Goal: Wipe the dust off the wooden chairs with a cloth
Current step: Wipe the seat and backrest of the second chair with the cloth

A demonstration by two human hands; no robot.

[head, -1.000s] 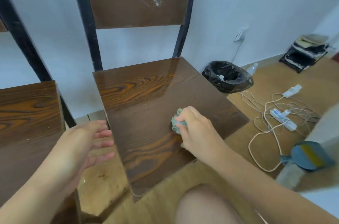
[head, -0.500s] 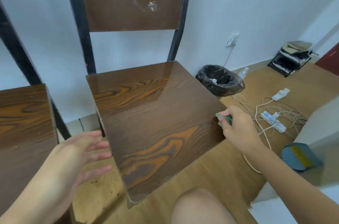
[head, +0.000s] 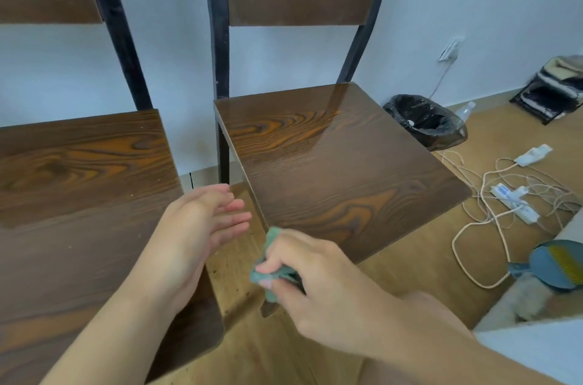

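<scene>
Two wooden chairs side by side against white wall. Left chair (head: 79,195): dark glossy seat, orange grain, pale specks. Right chair (head: 334,170): same grain, shiny seat, whitish smears on backrest. Left hand (head: 192,236) between seats, fingers spread, empty. Right hand (head: 315,287) at right chair's near-left corner, fingers pinching crumpled green cloth (head: 273,264) against seat edge.

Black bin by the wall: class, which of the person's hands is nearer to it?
Right. The right hand, gripping the green cloth at the chair seat's near corner, lies on the black bin's side. The open left hand hovers farther away, between the two chairs.
</scene>
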